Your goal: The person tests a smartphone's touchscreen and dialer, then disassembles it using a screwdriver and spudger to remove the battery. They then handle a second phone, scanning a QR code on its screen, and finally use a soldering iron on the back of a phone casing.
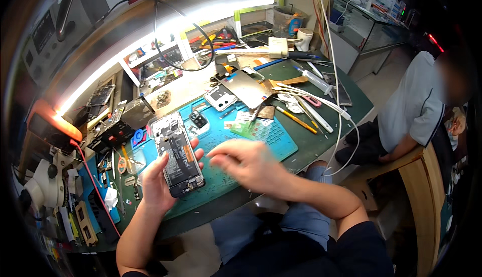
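My left hand (155, 184) is wrapped round an opened smartphone (176, 151), its back off so that the dark battery and the boards show. The phone is tilted, held above a blue work mat (271, 139). To the right of it, my right hand (246, 164) hovers over the mat, apart from the phone. Its fingers point toward the phone but are smeared by motion, so whether they hold anything cannot be made out. Just beyond the phone lies a small black camera module (198, 119). Farther back are a white phone frame (221, 98) and a flat metallic plate (246, 89).
Tweezers, a yellow pen (296, 120) and a syringe (317, 81) lie at the right of the bench. A white cable (331, 51) hangs down over its right edge. At the left stand a black power unit (113, 131) and a lamp. A person (409, 101) sits at the right.
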The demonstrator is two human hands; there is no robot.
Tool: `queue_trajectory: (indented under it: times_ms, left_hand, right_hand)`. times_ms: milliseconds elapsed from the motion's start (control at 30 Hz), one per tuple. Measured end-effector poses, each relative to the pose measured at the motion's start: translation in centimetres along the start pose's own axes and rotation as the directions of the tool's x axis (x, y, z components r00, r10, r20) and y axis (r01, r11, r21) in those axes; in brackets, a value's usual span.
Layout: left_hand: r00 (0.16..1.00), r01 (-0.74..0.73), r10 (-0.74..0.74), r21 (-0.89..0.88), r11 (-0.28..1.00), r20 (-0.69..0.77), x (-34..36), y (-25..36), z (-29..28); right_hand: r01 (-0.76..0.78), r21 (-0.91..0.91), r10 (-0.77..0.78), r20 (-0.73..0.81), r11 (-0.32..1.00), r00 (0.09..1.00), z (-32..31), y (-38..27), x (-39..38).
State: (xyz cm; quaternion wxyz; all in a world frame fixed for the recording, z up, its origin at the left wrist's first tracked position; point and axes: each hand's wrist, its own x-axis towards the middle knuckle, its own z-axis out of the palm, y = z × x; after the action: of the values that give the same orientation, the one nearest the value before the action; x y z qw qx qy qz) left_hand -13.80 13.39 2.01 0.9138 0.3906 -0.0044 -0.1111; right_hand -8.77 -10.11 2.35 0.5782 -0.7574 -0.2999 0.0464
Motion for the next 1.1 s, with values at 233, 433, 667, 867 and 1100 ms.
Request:
queue_trajectory:
  times_ms: [233, 433, 667, 867, 1100]
  left_hand:
    - [0.996, 0.085, -0.085, -0.119, 0.989, 0.008, 0.1, -1.2, 0.3]
    - [0.989, 0.133, -0.122, -0.126, 0.983, 0.085, 0.3, -1.5, 0.2]
    - [0.983, 0.153, -0.134, -0.151, 0.977, 0.127, 0.1, -1.2, -0.5]
    - [0.982, 0.15, -0.134, -0.117, 0.982, 0.134, 0.0, -1.1, -0.5]
    - [0.984, 0.136, -0.121, -0.115, 0.984, 0.131, 0.1, -1.2, 0.0]
  right_hand:
    - [-0.161, -0.834, -0.143, -0.273, 0.527, 0.951, -13.5, 3.8, -1.6]
    - [-0.059, -0.862, -0.187, -0.175, 0.503, 0.967, -13.3, 8.0, 3.0]
    - [-0.192, -0.958, 0.192, -0.152, 0.211, 0.969, -13.7, 6.8, 6.1]
    - [-0.146, -0.968, 0.468, -0.035, 0.205, 0.883, -15.1, 3.9, 5.9]
    - [-0.201, -0.917, 0.33, -0.083, 0.344, 0.941, -15.5, 1.3, 2.7]
